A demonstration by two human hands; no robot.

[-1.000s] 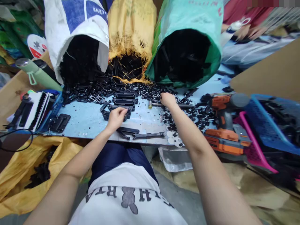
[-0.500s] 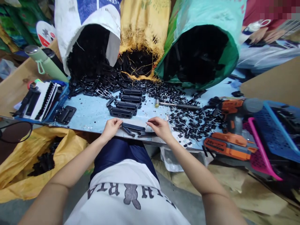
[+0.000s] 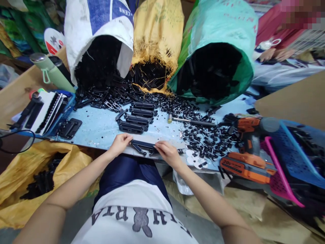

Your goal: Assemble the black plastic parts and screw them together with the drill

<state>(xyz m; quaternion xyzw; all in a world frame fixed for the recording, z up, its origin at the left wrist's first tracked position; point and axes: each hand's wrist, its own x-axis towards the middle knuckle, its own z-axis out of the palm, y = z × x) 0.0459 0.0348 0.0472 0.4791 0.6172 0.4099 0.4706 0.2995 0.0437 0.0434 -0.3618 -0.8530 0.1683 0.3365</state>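
At the table's near edge lies a long black plastic bracket (image 3: 143,144) with a thinner arm hinged out below it. My left hand (image 3: 121,143) pinches its left end between thumb and fingers. My right hand (image 3: 167,152) is closed at the bracket's right end, its fingertips touching it; any small part between them is too small to make out. Just beyond lies a row of several similar black brackets (image 3: 134,127). Another black arm piece (image 3: 121,114) rests at the row's left side.
White, yellow and green sacks (image 3: 215,34) spill black parts and screws across the back. An orange cordless drill (image 3: 248,166) with a long bit points left over the screws. Baskets stand at both sides, with a green bottle (image 3: 54,73) behind the left one. A co-worker's hands (image 3: 276,55) show at upper right.
My right hand has moved left and now touches the bracket's right end, where there was a gap before. My left hand keeps its pinch. The whole view has shifted slightly.
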